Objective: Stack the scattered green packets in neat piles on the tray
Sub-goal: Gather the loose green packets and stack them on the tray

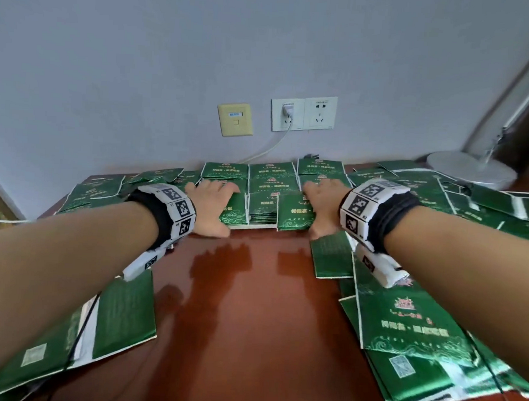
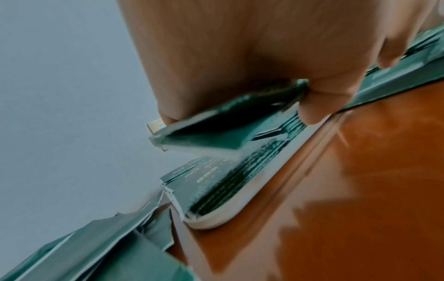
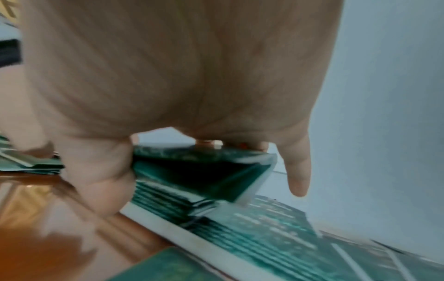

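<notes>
Up close, each wrist view shows a glossy green foil packet pinched: left hand one, right hand another, above the white tray; loose packets crowd the red-brown tabletop at four o'clock.

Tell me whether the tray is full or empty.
Full, or nearly: piles of packets cover it, and only the tray's white rim shows.

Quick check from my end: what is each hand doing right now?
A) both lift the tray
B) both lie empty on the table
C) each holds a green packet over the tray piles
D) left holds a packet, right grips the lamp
C: the left hand and the right hand each pinch a green packet above the piles on the white tray.
</notes>
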`<state>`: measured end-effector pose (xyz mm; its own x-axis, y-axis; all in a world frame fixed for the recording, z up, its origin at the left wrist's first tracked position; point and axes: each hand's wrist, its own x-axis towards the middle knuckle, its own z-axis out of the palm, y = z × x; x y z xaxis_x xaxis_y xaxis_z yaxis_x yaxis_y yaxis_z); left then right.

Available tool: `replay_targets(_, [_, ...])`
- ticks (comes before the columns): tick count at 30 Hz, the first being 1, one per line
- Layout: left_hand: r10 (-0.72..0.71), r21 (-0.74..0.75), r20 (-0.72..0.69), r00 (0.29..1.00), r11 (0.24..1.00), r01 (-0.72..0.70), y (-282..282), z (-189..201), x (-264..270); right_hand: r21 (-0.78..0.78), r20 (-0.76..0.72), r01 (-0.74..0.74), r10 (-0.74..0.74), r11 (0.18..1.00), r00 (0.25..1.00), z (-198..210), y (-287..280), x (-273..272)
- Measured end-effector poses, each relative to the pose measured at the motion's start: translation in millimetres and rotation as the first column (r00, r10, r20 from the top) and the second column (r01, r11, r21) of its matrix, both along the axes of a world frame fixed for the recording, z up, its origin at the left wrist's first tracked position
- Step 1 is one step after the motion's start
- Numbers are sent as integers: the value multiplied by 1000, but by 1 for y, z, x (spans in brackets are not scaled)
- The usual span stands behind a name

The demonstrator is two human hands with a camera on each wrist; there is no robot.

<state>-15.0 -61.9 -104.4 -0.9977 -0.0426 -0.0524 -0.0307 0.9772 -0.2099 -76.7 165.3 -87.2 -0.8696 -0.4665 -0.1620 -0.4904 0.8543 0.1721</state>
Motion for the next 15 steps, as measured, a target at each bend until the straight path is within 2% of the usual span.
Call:
replay_targets(4, [17, -45, 15, 1000, 999, -16, 0, -3, -22, 57, -57, 108, -105, 992, 993, 9, 25, -31])
replay_targets(7, [39, -56, 22, 999, 998, -37, -2, -7, -35, 77, -25, 151, -149, 986, 988, 11, 34, -46])
replay_targets(15, [40, -57, 75, 996, 998, -35, -7, -9, -54, 166, 11, 114, -118, 979, 993, 8, 24, -68])
